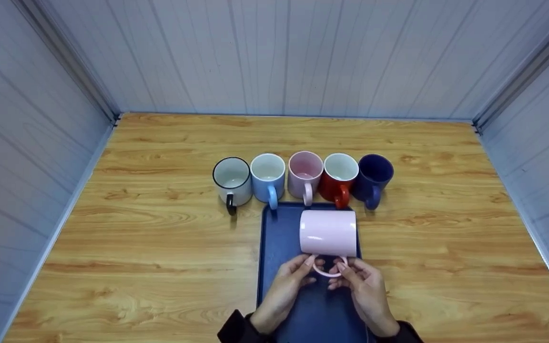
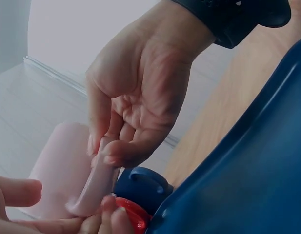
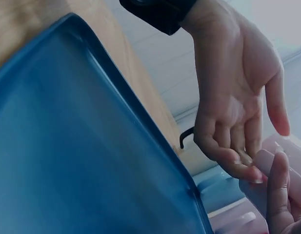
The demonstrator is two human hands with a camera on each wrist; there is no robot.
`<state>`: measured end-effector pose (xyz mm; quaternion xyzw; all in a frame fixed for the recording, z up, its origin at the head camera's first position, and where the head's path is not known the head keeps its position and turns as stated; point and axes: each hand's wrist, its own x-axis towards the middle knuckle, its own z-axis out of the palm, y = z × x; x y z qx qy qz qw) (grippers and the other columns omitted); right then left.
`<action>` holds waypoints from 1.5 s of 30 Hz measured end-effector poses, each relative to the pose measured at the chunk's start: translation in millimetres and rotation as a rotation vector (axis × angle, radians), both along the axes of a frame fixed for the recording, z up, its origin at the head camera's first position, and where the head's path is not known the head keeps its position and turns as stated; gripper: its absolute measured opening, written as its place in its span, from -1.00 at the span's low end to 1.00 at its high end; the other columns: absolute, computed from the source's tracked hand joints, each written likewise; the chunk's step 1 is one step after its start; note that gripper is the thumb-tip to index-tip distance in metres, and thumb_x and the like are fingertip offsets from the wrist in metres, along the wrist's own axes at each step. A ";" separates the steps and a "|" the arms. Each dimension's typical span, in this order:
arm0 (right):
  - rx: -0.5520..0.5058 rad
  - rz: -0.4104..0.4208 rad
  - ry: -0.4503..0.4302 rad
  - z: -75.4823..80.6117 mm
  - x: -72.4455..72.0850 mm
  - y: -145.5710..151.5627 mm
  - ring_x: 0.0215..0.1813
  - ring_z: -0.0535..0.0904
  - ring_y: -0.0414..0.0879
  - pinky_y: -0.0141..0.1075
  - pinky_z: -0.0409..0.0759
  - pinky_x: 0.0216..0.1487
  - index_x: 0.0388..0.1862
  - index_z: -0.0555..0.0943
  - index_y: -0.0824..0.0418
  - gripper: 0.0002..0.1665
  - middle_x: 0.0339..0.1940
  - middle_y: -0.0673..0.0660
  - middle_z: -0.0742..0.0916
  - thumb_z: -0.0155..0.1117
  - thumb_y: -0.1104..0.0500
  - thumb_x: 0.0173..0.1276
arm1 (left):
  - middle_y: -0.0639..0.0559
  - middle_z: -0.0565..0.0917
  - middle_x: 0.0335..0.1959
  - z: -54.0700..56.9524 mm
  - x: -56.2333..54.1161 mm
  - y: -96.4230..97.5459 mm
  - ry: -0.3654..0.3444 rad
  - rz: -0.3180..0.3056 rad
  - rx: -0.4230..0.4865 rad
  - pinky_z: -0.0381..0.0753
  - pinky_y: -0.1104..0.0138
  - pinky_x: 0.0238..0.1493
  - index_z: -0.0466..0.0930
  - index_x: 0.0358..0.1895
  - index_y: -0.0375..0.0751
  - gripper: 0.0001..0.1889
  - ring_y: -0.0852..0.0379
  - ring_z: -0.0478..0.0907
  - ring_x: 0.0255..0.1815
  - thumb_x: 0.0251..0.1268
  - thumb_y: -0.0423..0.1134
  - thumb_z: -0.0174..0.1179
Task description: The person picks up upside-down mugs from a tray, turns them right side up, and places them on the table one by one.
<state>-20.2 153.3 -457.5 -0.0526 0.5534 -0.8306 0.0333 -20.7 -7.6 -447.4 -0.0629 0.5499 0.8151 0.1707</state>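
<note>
A pink mug (image 1: 329,233) lies on its side above the blue tray (image 1: 312,309), its handle (image 1: 327,275) turned toward me. My left hand (image 1: 286,288) holds the handle at its left end, thumb outside and fingers behind; in the right wrist view the left hand (image 3: 226,92) looks loose, with a gap between thumb and fingertips. At the right end, my right hand (image 1: 369,290) pinches the handle between thumb and fingers. The left wrist view shows this right hand (image 2: 145,87) gripping the handle close up. Which way the mug's mouth faces cannot be told.
Behind the tray stand upright mugs in a row: white with black rim (image 1: 232,183), light blue (image 1: 268,178), pink (image 1: 305,176), red (image 1: 339,181) and navy (image 1: 373,178). Their handles face me. White panels (image 1: 274,57) enclose the wooden table (image 1: 160,238).
</note>
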 end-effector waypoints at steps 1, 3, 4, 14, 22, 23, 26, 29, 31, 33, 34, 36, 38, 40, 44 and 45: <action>0.008 -0.010 -0.001 0.6 -0.9 1.5 -0.53 0.61 -0.08 -0.26 0.60 -0.49 -0.32 0.44 0.68 -0.86 -0.48 0.18 0.66 0.00 0.51 0.29 | -0.12 0.57 -0.13 0.7 0.1 -0.8 0.008 -0.001 -0.008 0.46 0.23 -0.08 0.42 0.02 -0.57 -0.64 0.13 0.47 -0.13 0.39 -0.27 -0.05; 0.040 -0.036 -0.017 1.4 -3.2 5.2 -0.55 0.61 -0.08 -0.25 0.60 -0.50 -0.33 0.44 0.69 -0.86 -0.50 0.18 0.66 0.01 0.52 0.27 | -0.18 0.55 -0.05 1.8 0.3 -2.8 0.018 0.000 -0.015 0.44 0.17 -0.01 0.37 0.08 -0.58 -0.61 0.07 0.47 -0.05 0.38 -0.28 -0.05; 0.060 -0.053 -0.025 1.7 -4.5 7.6 -0.56 0.61 -0.07 -0.24 0.60 -0.50 -0.33 0.44 0.68 -0.87 -0.51 0.18 0.66 0.02 0.52 0.27 | -0.21 0.53 -0.02 2.3 0.2 -3.8 0.025 0.001 -0.017 0.43 0.15 0.01 0.34 0.11 -0.58 -0.60 0.04 0.46 -0.02 0.38 -0.28 -0.05; 0.246 -0.191 -0.010 -2.9 -16.4 42.3 -0.61 0.61 -0.05 -0.23 0.60 -0.53 -0.30 0.47 0.66 -0.85 -0.54 0.22 0.67 0.10 0.48 0.24 | -0.22 0.48 0.07 1.9 -2.7 -19.4 0.019 0.050 -0.030 0.39 0.15 0.05 0.27 0.20 -0.50 -0.52 -0.03 0.41 0.09 0.37 -0.18 -0.01; 0.384 -0.293 -0.238 14.1 -29.5 77.6 -0.59 0.60 -0.03 -0.24 0.60 -0.47 -0.32 0.52 0.50 -0.94 -0.54 0.23 0.66 0.10 0.51 0.23 | -0.18 0.53 -0.02 -0.5 -3.6 -39.9 0.014 0.125 0.007 0.39 0.16 0.05 0.28 0.15 -0.53 -0.54 -0.08 0.41 0.08 0.37 -0.20 -0.01; 0.394 -0.297 -0.253 16.0 -30.8 82.3 -0.59 0.60 -0.03 -0.25 0.60 -0.47 -0.33 0.53 0.48 -0.93 -0.54 0.21 0.66 0.10 0.51 0.23 | -0.15 0.54 -0.04 -0.7 -3.6 -42.5 0.012 0.136 0.007 0.39 0.18 0.04 0.28 0.15 -0.52 -0.55 -0.07 0.42 0.08 0.37 -0.20 -0.01; 0.446 -0.311 -0.272 19.4 -34.2 95.3 -0.62 0.60 -0.05 -0.27 0.60 -0.49 -0.34 0.54 0.48 -0.93 -0.56 0.19 0.66 0.10 0.51 0.23 | -0.13 0.56 -0.08 -1.1 -3.6 -49.1 0.010 0.162 0.009 0.41 0.23 0.00 0.29 0.14 -0.51 -0.56 -0.06 0.44 0.05 0.37 -0.20 -0.01; 0.501 -0.326 -0.284 19.8 -37.2 106.1 -0.64 0.59 -0.07 -0.29 0.59 -0.52 -0.36 0.53 0.47 -0.92 -0.58 0.19 0.67 0.08 0.52 0.23 | -0.10 0.57 -0.12 -1.5 -3.0 -53.6 0.003 0.178 0.012 0.42 0.25 -0.02 0.31 0.12 -0.49 -0.57 -0.03 0.46 0.03 0.37 -0.20 0.00; 0.538 -0.334 -0.289 19.5 -38.7 111.6 -0.64 0.58 -0.07 -0.30 0.59 -0.53 -0.35 0.53 0.48 -0.92 -0.59 0.18 0.66 0.07 0.52 0.23 | -0.09 0.57 -0.13 -1.8 -2.6 -55.6 -0.004 0.183 0.016 0.42 0.26 -0.03 0.31 0.12 -0.49 -0.57 -0.01 0.47 0.01 0.37 -0.19 -0.01; 0.567 -0.336 -0.292 19.3 -39.7 115.8 -0.64 0.58 -0.08 -0.30 0.59 -0.52 -0.33 0.52 0.48 -0.92 -0.58 0.17 0.66 0.07 0.52 0.24 | -0.09 0.57 -0.13 -1.9 -2.2 -57.1 -0.009 0.187 0.023 0.42 0.24 -0.02 0.31 0.12 -0.50 -0.57 0.00 0.47 0.00 0.38 -0.19 -0.01; 0.579 -0.339 -0.294 19.3 -40.3 117.5 -0.65 0.58 -0.08 -0.30 0.59 -0.52 -0.31 0.51 0.51 -0.92 -0.58 0.16 0.66 0.07 0.51 0.24 | -0.10 0.57 -0.13 -2.1 -2.0 -57.9 -0.010 0.190 0.026 0.42 0.24 -0.01 0.30 0.12 -0.50 -0.57 0.00 0.47 0.00 0.38 -0.19 -0.01; 0.610 -0.340 -0.295 19.4 -41.3 120.8 -0.65 0.57 -0.10 -0.30 0.59 -0.52 -0.25 0.49 0.56 -0.88 -0.59 0.13 0.65 0.07 0.50 0.24 | -0.10 0.57 -0.12 -2.4 -1.8 -59.4 -0.012 0.196 0.029 0.42 0.24 -0.01 0.30 0.13 -0.50 -0.56 0.00 0.48 0.00 0.38 -0.19 -0.01; 0.635 -0.343 -0.299 19.1 -43.3 123.5 -0.65 0.56 -0.12 -0.30 0.59 -0.52 -0.18 0.46 0.62 -0.82 -0.59 0.11 0.65 0.07 0.49 0.26 | -0.10 0.56 -0.12 -2.8 -1.9 -61.2 -0.012 0.207 0.032 0.42 0.24 -0.01 0.30 0.13 -0.51 -0.56 0.00 0.47 0.00 0.37 -0.19 0.00; 0.667 -0.347 -0.300 18.9 -45.7 126.9 -0.65 0.56 -0.14 -0.30 0.59 -0.51 -0.13 0.44 0.65 -0.76 -0.60 0.09 0.66 0.06 0.46 0.27 | -0.09 0.56 -0.12 -3.2 -1.8 -63.2 -0.012 0.213 0.028 0.42 0.25 -0.02 0.30 0.12 -0.50 -0.56 0.02 0.47 -0.01 0.37 -0.19 0.00; 0.725 -0.353 -0.304 19.9 -53.2 134.2 -0.63 0.57 -0.16 -0.28 0.60 -0.49 -0.08 0.44 0.64 -0.71 -0.59 0.06 0.66 0.06 0.41 0.31 | -0.09 0.55 -0.10 -3.9 -1.0 -67.1 -0.013 0.215 0.019 0.40 0.24 0.00 0.28 0.13 -0.50 -0.55 0.03 0.46 0.00 0.37 -0.18 0.00; 0.744 -0.356 -0.308 20.3 -55.3 136.1 -0.63 0.57 -0.17 -0.28 0.60 -0.49 -0.07 0.45 0.62 -0.71 -0.60 0.04 0.65 0.06 0.39 0.31 | -0.10 0.54 -0.09 -4.1 -1.0 -68.1 -0.015 0.214 0.017 0.40 0.24 0.00 0.27 0.14 -0.50 -0.54 0.02 0.45 0.01 0.37 -0.17 0.00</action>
